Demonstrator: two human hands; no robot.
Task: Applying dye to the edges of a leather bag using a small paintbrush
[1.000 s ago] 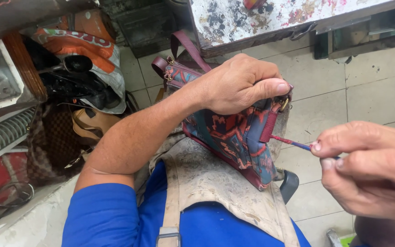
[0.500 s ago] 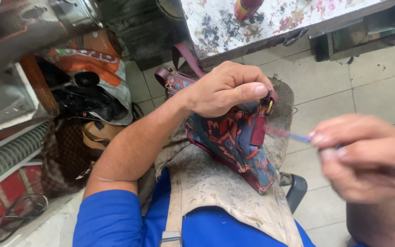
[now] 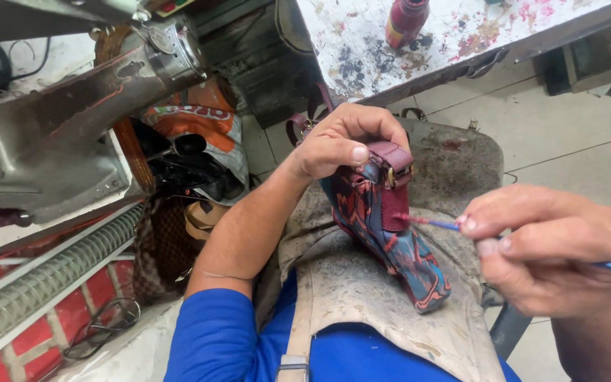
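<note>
Bag [image 3: 390, 240] now tilted upright, brush [image 3: 433, 223] touching.

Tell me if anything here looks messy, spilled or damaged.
The white tabletop is blotched with pink and dark paint stains around the red bottle, and the apron on the lap is heavily smeared. The patterned bag shows no damage.

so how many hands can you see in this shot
2. The left hand grips the top of the patterned bag at the middle. The right hand, lower right, pinches a thin blue brush whose tip touches the bag. No others show.
</note>
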